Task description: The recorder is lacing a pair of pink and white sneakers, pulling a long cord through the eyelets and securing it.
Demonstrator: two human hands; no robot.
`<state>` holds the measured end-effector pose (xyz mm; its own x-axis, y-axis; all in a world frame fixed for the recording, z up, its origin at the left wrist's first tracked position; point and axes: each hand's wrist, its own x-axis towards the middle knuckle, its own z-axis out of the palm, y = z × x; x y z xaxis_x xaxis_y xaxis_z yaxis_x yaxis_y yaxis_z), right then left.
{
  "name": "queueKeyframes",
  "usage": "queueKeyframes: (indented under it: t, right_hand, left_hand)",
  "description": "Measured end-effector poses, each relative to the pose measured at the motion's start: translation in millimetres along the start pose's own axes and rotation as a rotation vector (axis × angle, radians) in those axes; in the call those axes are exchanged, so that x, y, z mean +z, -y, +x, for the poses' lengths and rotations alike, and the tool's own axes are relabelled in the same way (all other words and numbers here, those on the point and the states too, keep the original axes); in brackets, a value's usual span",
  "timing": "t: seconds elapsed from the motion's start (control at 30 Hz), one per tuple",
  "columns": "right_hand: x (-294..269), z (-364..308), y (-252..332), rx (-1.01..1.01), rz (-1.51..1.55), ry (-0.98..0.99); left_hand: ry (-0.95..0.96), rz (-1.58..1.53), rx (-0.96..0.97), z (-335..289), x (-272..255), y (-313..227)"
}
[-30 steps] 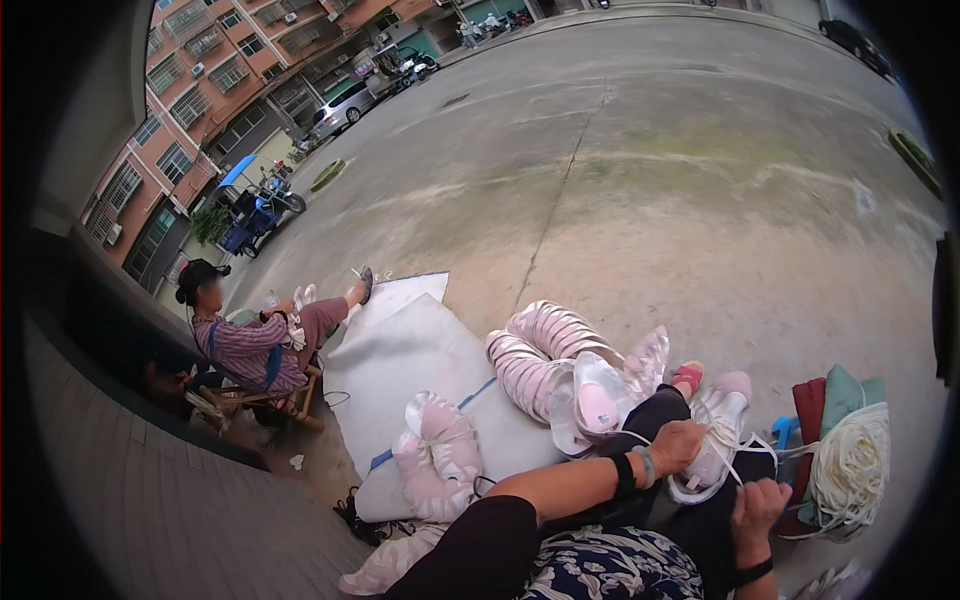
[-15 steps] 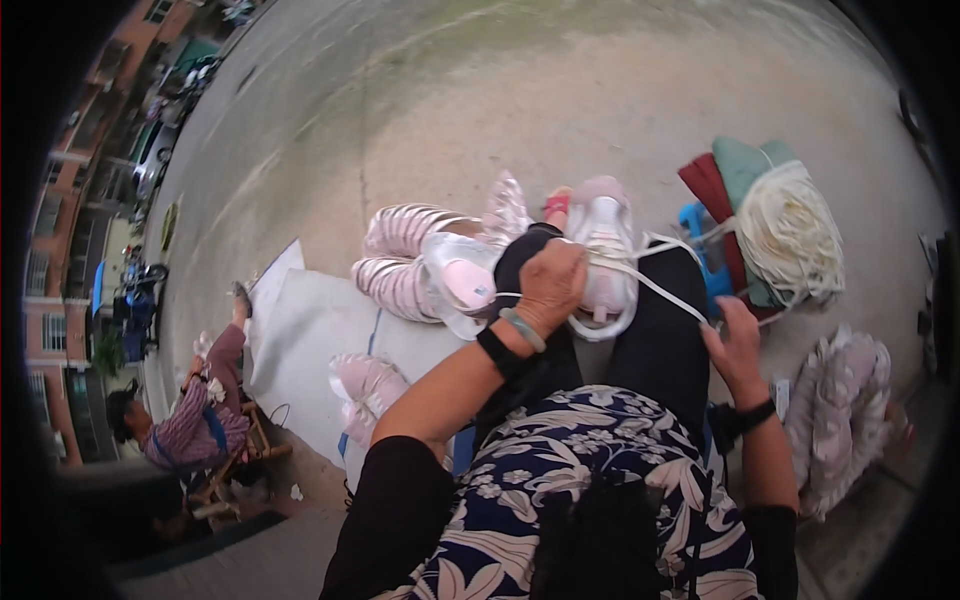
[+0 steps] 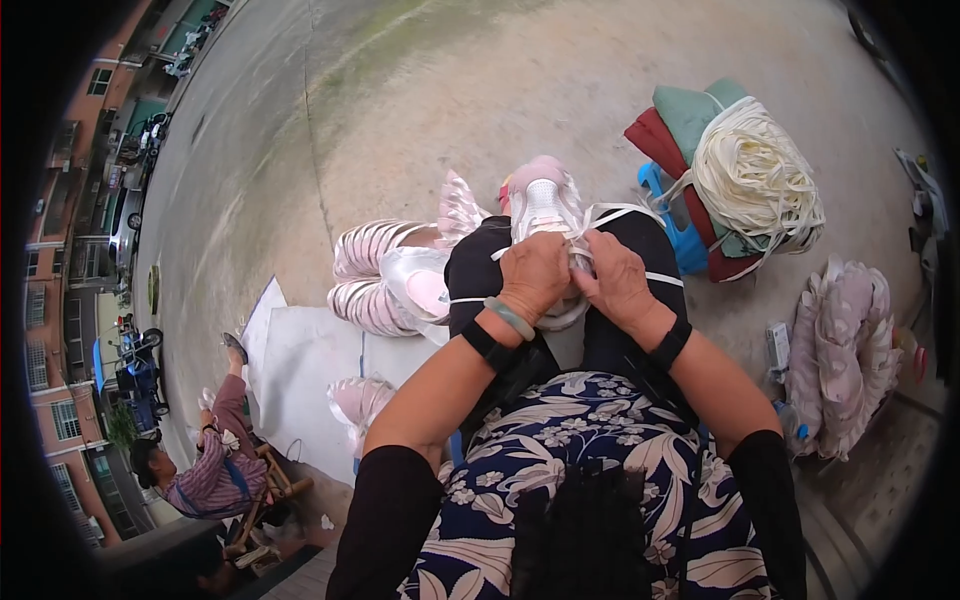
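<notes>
The left hand (image 3: 535,272) is curled closed and the right hand (image 3: 620,282) bent into a pinch, both gripping flat white lace (image 3: 622,207) over a shoe (image 3: 543,195) between the knees. Toe pointing away, the shoe has a smooth, rounded pale-pink tip and a white, mesh-like upper.

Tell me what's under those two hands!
Under the left hand and right hand is a pink-and-white sneaker with white laces. Its toe and heel edge show; the hands cover part of its middle, hiding lacing there.
</notes>
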<state>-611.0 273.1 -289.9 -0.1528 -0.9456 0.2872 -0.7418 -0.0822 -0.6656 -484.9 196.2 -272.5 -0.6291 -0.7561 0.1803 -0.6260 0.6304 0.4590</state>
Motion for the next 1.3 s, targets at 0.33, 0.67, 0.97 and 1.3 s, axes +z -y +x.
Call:
queueKeyframes:
  t: [0.33,0.67,0.97,1.3]
  right_hand:
    - [1,4,-6,0.087,0.063,-0.043]
    - [0,5,-7,0.084,0.019,0.002]
    - [-5,3,0,0.220,0.155,-0.013]
    - [-9,-6,-1,0.304,0.240,-0.021]
  left_hand:
    - [0.058,-0.093,-0.090,2,0,-5]
    - [-0.014,0.076,0.057,3,11,-8]
    - [0.041,0.148,0.139,4,-2,-15]
    - [0.013,0.310,-0.311,-177,-111,127]
